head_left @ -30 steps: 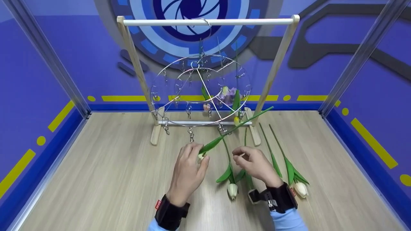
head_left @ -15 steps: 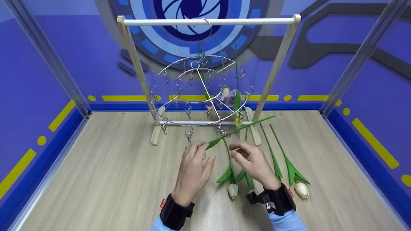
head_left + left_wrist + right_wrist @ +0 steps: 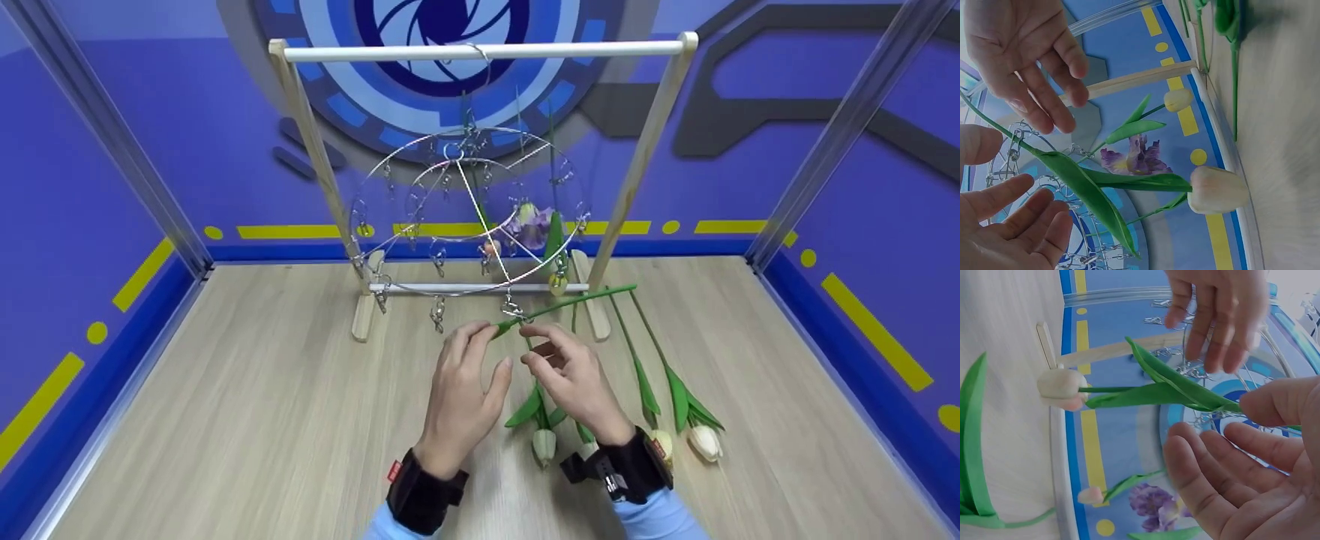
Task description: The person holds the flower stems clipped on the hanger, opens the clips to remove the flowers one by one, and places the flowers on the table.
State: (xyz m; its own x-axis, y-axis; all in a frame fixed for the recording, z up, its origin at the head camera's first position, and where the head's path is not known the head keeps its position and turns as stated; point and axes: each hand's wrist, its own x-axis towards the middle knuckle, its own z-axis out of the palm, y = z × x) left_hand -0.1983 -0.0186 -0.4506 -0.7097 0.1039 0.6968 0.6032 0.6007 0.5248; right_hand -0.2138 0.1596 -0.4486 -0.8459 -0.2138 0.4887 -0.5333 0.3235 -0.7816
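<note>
A pale tulip [image 3: 1062,389] with long green leaves lies between the hands, its stem [image 3: 577,300] slanting up to the right in the head view. The stem crosses a small metal clip [image 3: 512,306] of the round hanger; whether the clip grips it, I cannot tell. The left hand [image 3: 466,390] has its fingers apart, beside the leaves, with no visible hold on them. The right hand [image 3: 574,382] faces it, fingers loosely bent. In the right wrist view its thumb overlaps the stem, but no finger meets it there. The left hand hides the bloom in the head view.
The round wire hanger [image 3: 459,161] hangs from a wooden rack [image 3: 480,52]. Several flowers hang from it, including a purple flower [image 3: 529,225] and a yellow tulip [image 3: 557,283]. More tulips lie on the table at right, among them a white tulip [image 3: 705,444].
The tulip's stem end has dropped and the stem lies flatter. Both hands have moved closer together, the left one rightward. The pale bloom has gone out of sight behind the left hand.
</note>
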